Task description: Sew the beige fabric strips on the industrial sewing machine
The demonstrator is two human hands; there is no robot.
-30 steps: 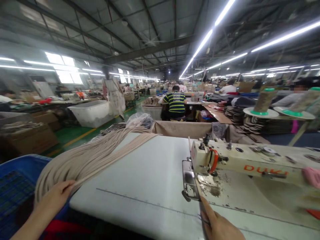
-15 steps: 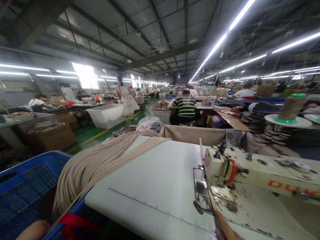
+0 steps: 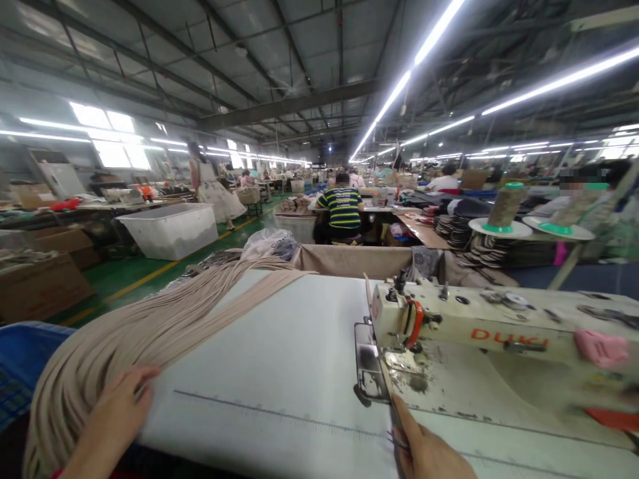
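While the factory hall fills the far view, we log the near bench only. White table (image 3: 279, 346): its left part is covered by a long bundle of beige strips (image 3: 150, 326), which runs from the far edge toward us and hangs over the near left corner, above a blue crate (image 3: 20, 352). Sewing machine (image 3: 479, 326) stands on the right part. Between bundle and machine the tabletop is bare, with a ruled line across it; we judge this the free room for sliding work.

Left hand (image 3: 112, 416) lies on the near end of the bundle, fingers curled over the strips; firm grip or plain rest, we cannot tell. Right hand (image 3: 429, 452) sits at the near table edge, pinching one thin strip (image 3: 392, 406) that leads up to the presser foot (image 3: 387, 362).

Progress, judged: one strip fed at the needle; the bulk of the bundle is unsewn.
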